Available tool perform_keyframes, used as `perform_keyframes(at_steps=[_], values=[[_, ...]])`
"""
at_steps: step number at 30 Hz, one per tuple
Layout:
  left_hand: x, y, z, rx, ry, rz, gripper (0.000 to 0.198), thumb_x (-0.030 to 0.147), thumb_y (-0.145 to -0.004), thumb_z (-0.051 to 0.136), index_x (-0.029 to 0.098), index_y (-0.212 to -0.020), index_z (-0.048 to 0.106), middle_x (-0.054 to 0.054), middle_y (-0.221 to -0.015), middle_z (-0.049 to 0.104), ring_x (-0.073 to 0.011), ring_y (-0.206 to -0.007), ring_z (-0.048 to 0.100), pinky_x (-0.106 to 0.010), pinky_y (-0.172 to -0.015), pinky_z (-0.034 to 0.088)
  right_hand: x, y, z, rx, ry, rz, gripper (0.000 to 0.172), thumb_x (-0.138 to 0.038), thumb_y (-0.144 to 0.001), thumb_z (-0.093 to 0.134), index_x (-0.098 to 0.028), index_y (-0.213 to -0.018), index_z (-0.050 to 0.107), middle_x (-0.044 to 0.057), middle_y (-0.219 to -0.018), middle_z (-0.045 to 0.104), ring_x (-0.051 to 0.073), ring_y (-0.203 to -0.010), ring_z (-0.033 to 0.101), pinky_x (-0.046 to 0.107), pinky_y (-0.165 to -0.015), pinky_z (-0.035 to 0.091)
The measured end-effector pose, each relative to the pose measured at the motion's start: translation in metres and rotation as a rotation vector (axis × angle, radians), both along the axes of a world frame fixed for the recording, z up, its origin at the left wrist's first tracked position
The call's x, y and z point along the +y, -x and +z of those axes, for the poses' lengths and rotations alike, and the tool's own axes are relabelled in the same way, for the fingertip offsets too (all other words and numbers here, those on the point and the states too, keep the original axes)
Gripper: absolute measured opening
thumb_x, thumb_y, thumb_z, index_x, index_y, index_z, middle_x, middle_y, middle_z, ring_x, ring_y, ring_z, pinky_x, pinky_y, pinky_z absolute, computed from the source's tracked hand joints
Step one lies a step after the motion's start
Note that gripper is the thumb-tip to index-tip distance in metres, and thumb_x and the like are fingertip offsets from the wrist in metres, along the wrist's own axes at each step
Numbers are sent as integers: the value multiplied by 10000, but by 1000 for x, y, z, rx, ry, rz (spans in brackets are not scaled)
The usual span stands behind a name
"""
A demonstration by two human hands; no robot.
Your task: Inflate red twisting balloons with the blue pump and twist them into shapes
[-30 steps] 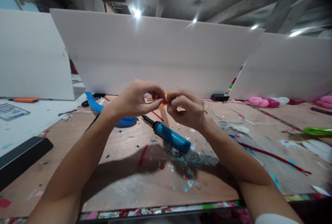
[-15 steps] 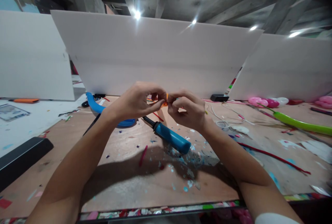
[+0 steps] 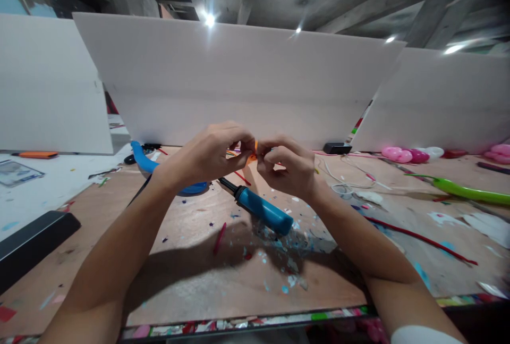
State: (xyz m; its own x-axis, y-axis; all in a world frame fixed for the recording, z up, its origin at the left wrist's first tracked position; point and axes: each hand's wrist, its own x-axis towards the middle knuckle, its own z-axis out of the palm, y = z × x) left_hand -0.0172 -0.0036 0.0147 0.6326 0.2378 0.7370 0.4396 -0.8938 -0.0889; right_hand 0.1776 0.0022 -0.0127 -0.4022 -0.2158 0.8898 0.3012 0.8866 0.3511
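Note:
My left hand (image 3: 217,153) and my right hand (image 3: 285,163) meet fingertip to fingertip above the middle of the table. Between their pinched fingers shows a small bit of an orange balloon (image 3: 253,157); the rest of it is hidden. Below the hands a blue hand pump (image 3: 265,210) with a black nozzle lies slantwise on the tabletop. A long blue balloon (image 3: 144,160) lies behind my left wrist and is partly covered by it.
White boards (image 3: 239,78) stand along the back. At the right lie a long green balloon (image 3: 466,190), pink and white balloons (image 3: 398,154) and a dark red uninflated balloon (image 3: 422,238). A black bar (image 3: 35,243) juts in at the left. Scraps litter the wooden tabletop (image 3: 179,285).
Both hands keep their pinch with almost no shift. The green balloon's left end has moved to the right, and its thin tip lies differently.

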Motion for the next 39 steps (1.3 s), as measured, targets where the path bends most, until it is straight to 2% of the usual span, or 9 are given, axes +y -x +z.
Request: perform_keyframes(at_steps=[13,20,24,28,33,39], values=[[-2,-5,0,-11,-21,29,105,104,-790,561,173,-863,593,-16,-793,615,-127,-735,565,-236,-676,446,2,-1,0,23,27,14,268,7,-759,548,-206,-666,415,26,-769,600,111,-671,558,242,-592,489],[-1,-6,-1,-94,-17,-24,85,120,-795,608,169,-860,634,-1,-754,623,-106,-695,555,-218,-647,441,0,-2,2,17,32,45,271,8,-772,536,-203,-657,410,26,-799,603,105,-681,568,238,-611,499],[-4,-4,0,-131,-3,-77,104,186,-840,610,186,-911,686,-23,-819,647,-112,-732,582,-228,-667,462,-4,-2,4,15,15,46,288,14,-777,529,-204,-644,395,23,-788,610,107,-680,573,245,-624,507],[-8,-4,1,-135,-65,-99,82,176,-829,625,178,-840,707,-30,-807,660,-120,-746,594,-235,-663,463,-5,-2,4,23,-3,43,298,21,-769,539,-205,-648,386,28,-808,620,107,-670,569,255,-628,509],[-13,-14,-2,-204,-131,-65,70,109,-769,623,152,-759,677,-26,-750,651,-120,-697,584,-237,-633,458,-6,-2,4,62,-24,62,321,38,-741,563,-207,-650,376,26,-804,609,106,-643,553,253,-597,500],[-10,-18,-3,-255,-157,-37,53,107,-744,617,143,-726,651,-19,-720,628,-103,-645,571,-216,-588,447,-4,-1,2,106,-10,38,295,10,-757,579,-206,-661,402,25,-822,625,107,-664,576,255,-606,501]])
